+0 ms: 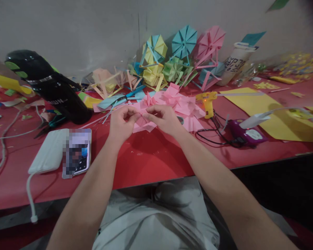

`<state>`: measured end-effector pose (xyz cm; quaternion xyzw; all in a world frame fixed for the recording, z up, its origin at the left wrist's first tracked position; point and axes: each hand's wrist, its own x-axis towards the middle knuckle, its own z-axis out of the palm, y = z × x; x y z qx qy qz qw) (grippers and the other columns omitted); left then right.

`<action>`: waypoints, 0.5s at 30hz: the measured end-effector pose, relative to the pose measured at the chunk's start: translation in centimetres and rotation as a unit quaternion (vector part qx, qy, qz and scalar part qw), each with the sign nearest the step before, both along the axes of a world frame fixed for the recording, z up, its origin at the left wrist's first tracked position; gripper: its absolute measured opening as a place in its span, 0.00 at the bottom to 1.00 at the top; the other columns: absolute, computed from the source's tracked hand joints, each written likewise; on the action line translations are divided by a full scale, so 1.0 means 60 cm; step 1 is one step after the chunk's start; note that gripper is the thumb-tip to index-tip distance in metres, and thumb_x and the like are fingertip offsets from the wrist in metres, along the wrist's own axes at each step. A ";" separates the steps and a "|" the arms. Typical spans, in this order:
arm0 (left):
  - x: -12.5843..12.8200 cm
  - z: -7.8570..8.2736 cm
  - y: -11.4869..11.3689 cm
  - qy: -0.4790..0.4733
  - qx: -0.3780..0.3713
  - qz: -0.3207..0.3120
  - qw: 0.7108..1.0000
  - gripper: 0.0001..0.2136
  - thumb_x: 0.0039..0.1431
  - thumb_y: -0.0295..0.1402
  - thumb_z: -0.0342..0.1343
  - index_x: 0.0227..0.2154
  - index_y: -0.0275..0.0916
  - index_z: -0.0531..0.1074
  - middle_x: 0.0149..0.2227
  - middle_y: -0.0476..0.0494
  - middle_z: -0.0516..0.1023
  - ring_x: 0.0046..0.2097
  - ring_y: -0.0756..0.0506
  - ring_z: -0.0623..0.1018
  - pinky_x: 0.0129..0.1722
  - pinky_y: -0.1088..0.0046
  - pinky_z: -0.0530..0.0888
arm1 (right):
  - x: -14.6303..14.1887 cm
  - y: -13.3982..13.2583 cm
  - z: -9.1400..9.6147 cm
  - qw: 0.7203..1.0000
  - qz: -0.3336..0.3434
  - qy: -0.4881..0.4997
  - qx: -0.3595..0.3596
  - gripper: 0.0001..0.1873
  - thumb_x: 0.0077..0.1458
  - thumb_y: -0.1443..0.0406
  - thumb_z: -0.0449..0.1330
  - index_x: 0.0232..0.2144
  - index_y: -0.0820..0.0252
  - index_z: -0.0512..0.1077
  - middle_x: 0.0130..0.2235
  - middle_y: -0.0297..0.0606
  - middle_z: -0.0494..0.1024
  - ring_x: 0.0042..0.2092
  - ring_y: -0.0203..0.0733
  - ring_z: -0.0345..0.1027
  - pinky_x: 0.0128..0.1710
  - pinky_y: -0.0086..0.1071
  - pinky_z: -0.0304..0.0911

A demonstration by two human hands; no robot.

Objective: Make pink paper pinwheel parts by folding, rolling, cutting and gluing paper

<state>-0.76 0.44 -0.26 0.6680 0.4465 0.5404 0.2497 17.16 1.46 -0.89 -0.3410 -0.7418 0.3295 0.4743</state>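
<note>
Between the two hands, low over the red table (151, 163), sits the pink folded piece (143, 124). The left hand (122, 123) has thumb and fingertips pinched onto its near-left edge, and the right hand (163, 119) is clamped on its right side the same way. It looks like a grip meant to stop the creases springing open, and the paper's lower edge seems to rest on the table for support. Just beyond the right hand lies a heap of pink folded pieces (184, 102), close enough to be reached without leaning. Further right of that hand, a yellow glue gun (207, 102) stands propped on its stand with the nozzle off the surface, its black cord trailing toward a purple device (246, 136). Past that is a big yellow sheet (271, 111), laid flat. Left of the left hand, a phone (77, 152) leans on a white power bank (48, 152), its screen blurred, nothing legible. Up and to the left, a black bottle (49, 85) lies on its side; it carries pale lettering ending in "UN", the rest unreadable. Far beyond both hands, paper wheels (184, 41) in yellow, teal, green and pink lean against the wall, out of the way. Beside them is a white cup (236, 64) with bold black characters I can't make out.
</note>
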 end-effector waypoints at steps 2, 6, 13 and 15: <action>0.001 -0.003 0.003 -0.010 -0.002 -0.002 1.000 0.04 0.49 0.27 0.62 0.23 0.40 0.73 0.23 0.51 0.74 0.26 0.50 0.71 0.27 0.73 0.69 | 0.001 0.002 -0.002 1.000 -0.003 -0.013 0.012 0.16 0.58 0.54 0.61 0.27 0.59 0.73 0.28 0.34 0.73 0.31 0.36 0.63 0.32 0.31 0.61; 0.000 -0.014 0.009 -0.043 -0.041 -0.032 0.998 0.04 0.48 0.29 0.63 0.27 0.39 0.73 0.26 0.49 0.76 0.28 0.49 0.75 0.29 0.73 0.71 | 0.004 0.006 -0.006 0.999 -0.020 -0.023 0.024 0.13 0.59 0.58 0.60 0.28 0.59 0.74 0.28 0.34 0.75 0.31 0.36 0.64 0.33 0.32 0.62; 0.001 -0.017 0.008 -0.049 -0.096 -0.068 0.992 0.11 0.48 0.38 0.68 0.32 0.38 0.75 0.28 0.47 0.78 0.30 0.48 0.76 0.31 0.73 0.73 | 0.005 0.006 -0.010 1.000 0.004 -0.014 0.020 0.10 0.59 0.59 0.61 0.33 0.57 0.80 0.34 0.38 0.81 0.36 0.39 0.72 0.38 0.34 0.66; 0.001 -0.013 0.007 -0.039 -0.084 -0.072 0.993 0.10 0.49 0.38 0.67 0.29 0.38 0.76 0.27 0.47 0.78 0.30 0.48 0.76 0.31 0.73 0.73 | 0.004 0.006 -0.011 1.000 0.002 -0.001 0.012 0.11 0.58 0.58 0.62 0.35 0.57 0.81 0.35 0.38 0.82 0.36 0.39 0.72 0.39 0.35 0.67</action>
